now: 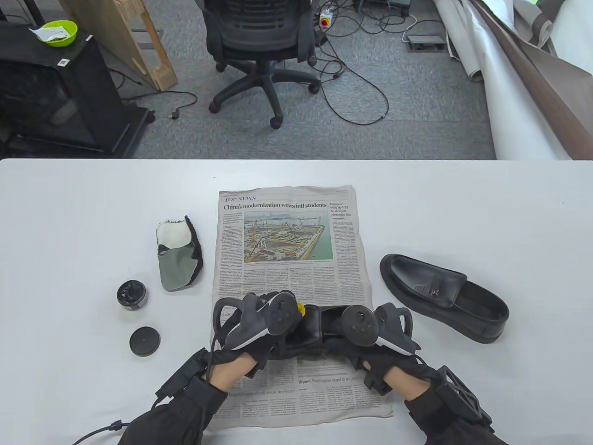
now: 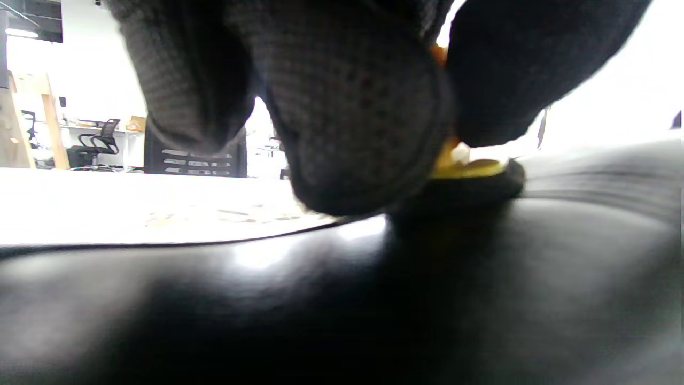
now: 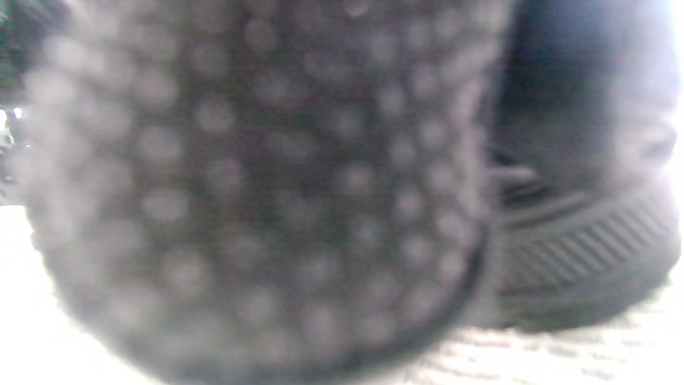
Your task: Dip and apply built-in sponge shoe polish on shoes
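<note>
A black loafer (image 1: 315,327) lies on the newspaper (image 1: 289,250) between my hands. My left hand (image 1: 259,324) pinches a yellow sponge applicator (image 1: 301,309) and presses its blackened face on the shoe's leather; in the left wrist view the sponge (image 2: 470,171) sits on the glossy upper (image 2: 342,299) under my fingers (image 2: 352,117). My right hand (image 1: 370,333) grips the shoe's other end; in the right wrist view a blurred finger (image 3: 256,192) fills the frame beside the ribbed sole (image 3: 582,251). The open polish tin (image 1: 132,295) and its lid (image 1: 144,341) stand at the left.
A second black loafer (image 1: 442,296) lies to the right of the newspaper. A grey and white polishing mitt (image 1: 178,259) lies left of the newspaper, above the tin. An office chair (image 1: 259,41) stands on the floor beyond the table's far edge.
</note>
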Demonstrator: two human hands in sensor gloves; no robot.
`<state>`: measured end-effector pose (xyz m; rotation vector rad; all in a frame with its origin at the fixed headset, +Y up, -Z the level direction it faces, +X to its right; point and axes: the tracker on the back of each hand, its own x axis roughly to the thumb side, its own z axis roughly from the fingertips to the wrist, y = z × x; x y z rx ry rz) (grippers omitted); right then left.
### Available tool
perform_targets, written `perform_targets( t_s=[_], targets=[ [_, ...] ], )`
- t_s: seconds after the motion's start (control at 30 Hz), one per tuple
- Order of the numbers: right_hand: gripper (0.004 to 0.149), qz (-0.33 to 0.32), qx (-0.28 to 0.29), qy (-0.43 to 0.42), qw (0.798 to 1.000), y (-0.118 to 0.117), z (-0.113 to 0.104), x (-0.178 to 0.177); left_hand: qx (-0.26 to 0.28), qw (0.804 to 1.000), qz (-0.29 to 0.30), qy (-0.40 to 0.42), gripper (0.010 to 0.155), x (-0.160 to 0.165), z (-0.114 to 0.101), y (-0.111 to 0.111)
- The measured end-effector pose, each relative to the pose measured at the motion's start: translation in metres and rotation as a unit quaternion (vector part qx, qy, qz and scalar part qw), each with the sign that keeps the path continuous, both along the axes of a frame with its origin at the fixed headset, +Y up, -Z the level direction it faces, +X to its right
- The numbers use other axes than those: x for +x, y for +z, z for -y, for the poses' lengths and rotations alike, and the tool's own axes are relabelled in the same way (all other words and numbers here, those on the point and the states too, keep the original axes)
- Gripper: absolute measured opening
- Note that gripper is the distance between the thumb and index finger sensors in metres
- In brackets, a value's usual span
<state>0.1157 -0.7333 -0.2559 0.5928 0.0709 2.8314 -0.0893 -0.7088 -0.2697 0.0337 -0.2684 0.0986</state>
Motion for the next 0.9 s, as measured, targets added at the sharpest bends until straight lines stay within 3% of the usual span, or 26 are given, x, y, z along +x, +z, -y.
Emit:
perform_targets(
  t_s=[0.53,0.7,0.9],
  targets=[
    [0.045,0.008,-0.002,0.003,1.000,0.000,0.000,0.000,-0.081,0.993,-0.036,-0.075,0.048,-0.043,-0.007,-0.003],
    [0.045,0.011,-0.002,0.005,1.000,0.001,0.000,0.000,-0.122,0.990,0.005,-0.065,0.048,-0.046,-0.012,0.005],
    [0.045,0.012,-0.001,0.005,1.000,0.001,0.000,0.000,-0.135,0.985,0.075,-0.076,0.047,-0.024,-0.016,0.022]
  ],
)
